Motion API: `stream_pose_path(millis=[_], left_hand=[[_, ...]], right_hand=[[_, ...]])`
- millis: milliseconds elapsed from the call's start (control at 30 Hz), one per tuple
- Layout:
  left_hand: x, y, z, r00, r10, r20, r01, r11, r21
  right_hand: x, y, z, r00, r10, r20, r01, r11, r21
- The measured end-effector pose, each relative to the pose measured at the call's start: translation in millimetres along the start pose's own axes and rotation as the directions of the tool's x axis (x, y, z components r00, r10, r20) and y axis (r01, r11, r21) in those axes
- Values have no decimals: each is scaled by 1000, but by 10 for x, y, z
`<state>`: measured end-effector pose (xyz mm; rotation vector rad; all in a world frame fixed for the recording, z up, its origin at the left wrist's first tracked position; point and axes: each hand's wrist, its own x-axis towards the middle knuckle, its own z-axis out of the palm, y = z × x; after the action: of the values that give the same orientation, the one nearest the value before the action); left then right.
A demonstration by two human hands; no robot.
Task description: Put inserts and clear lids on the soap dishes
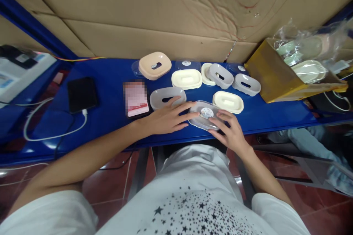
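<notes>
A clear-lidded soap dish (pixel 202 122) with a round label on its lid lies near the table's front edge. My left hand (pixel 168 117) comes in from the left with fingers stretched and spread, tips at the dish's left side. From the right, my right hand (pixel 230 130) rests spread fingers on the lid's right part. A grey soap dish tray (pixel 156 99) with an oval slot sits just behind my left hand, partly covered by its fingers. Behind my right hand lies a cream oval tray (pixel 237 103).
Along the back are a peach tray (pixel 147 64), a cream tray (pixel 179 79), grey trays (pixel 223 73) and clear lids (pixel 180 65). A phone (pixel 138 104) and a black device with a white cable (pixel 82 95) lie left. A cardboard box (pixel 266 77) of wrapped dishes stands right.
</notes>
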<state>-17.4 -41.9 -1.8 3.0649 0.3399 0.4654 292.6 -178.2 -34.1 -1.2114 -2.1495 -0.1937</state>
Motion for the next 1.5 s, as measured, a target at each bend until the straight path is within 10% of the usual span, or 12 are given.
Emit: stream_pose_path(millis=[300, 500, 667, 767, 933, 1067, 1200, 1500], left_hand=[[-54, -181, -79, 943, -308, -125, 320, 943, 94], [-82, -251, -63, 911, -392, -129, 403, 913, 69], [-98, -362, -61, 890, -418, -183, 430, 902, 34], [-96, -358, -42, 891, -411, -191, 424, 905, 29], [-94, -326, -36, 878, -424, -222, 430, 903, -25], [-96, -367, -50, 815, -512, -272, 499, 858, -119], [-89, -346, -52, 792, -503, -345, 459, 864, -207], [-61, 8, -44, 945, -78, -317, 77, 997, -14]], right_hand=[[588, 263, -353, 978, 158, 133, -117, 954, -277], [1447, 225, 10, 917, 18, 399, 48, 987, -154], [2123, 304, 438, 780, 138, 610, 102, 934, -343], [2272, 319, 457, 786, 148, 600, 96, 930, -356], [1813, 68, -22, 944, 105, 313, -20, 965, -262], [976, -435, -321, 963, 59, 263, -13, 985, -175], [433, -715, -190, 952, 7, 306, 29, 993, -113], [403, -236, 188, 995, 80, 64, -91, 979, 184]])
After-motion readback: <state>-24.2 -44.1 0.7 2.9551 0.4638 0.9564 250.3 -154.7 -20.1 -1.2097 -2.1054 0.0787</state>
